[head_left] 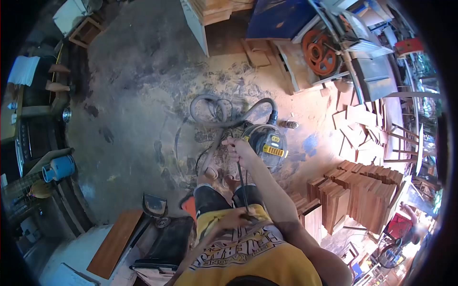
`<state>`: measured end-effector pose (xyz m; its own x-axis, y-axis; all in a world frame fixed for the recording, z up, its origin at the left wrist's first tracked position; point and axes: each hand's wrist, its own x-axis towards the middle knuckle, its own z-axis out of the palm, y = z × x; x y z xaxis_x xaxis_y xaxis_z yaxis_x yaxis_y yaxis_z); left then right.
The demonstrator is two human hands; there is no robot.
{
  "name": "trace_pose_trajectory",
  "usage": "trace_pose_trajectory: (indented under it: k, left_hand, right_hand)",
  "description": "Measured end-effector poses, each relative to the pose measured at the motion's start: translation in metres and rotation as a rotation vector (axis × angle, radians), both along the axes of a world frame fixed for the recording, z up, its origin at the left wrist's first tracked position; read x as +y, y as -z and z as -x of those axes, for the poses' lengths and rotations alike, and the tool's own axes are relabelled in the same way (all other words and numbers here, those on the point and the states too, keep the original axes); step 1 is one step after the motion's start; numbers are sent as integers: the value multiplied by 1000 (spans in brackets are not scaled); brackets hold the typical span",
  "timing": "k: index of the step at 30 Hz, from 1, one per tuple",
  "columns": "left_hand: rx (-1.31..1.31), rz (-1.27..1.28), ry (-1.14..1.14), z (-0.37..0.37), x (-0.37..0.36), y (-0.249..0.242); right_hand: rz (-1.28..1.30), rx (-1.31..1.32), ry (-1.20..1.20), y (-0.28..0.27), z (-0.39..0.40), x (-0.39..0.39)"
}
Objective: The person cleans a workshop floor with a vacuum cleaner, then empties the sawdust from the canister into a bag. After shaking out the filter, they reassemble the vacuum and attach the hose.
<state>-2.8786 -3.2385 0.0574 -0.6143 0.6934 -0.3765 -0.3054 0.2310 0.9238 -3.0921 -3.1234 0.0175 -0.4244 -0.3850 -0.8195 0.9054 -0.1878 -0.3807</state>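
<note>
My right hand [238, 150] is stretched forward over the floor, its fingers closed around a thin black cord [242, 183]. The cord runs back toward my waist, where my left hand [236, 219] is closed on its other end against my yellow shirt. Just right of my right hand stands a black and yellow shop vacuum [267, 145]. Its grey hose [229, 123] lies looped on the floor ahead of my feet and joins the vacuum near its top. Part of the vacuum is hidden behind my right forearm.
Stacks of wooden boards [358, 190] stand to the right, with loose wood pieces [360, 126] beyond. An orange wheel [318, 53] belongs to a machine at upper right. A blue gas cylinder [59, 168] is at left; a dustpan [155, 205] lies near my left side. A person [415, 229] is at far right.
</note>
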Motion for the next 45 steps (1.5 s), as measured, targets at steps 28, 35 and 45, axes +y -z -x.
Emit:
trace_pose_trajectory:
  k: [28,35,45]
  left_hand:
    - [1460,-618,-803,12,-318,-520]
    - [1295,-464,-442,-27,-379,-443]
    - [834,-30,-1839,-72,-579,-242]
  right_hand:
    - [647,393,-530,-285,23,-188]
    - [361,889,-165,-236,112,-411]
    - [-1238,1456,-2067,-199,279,-296]
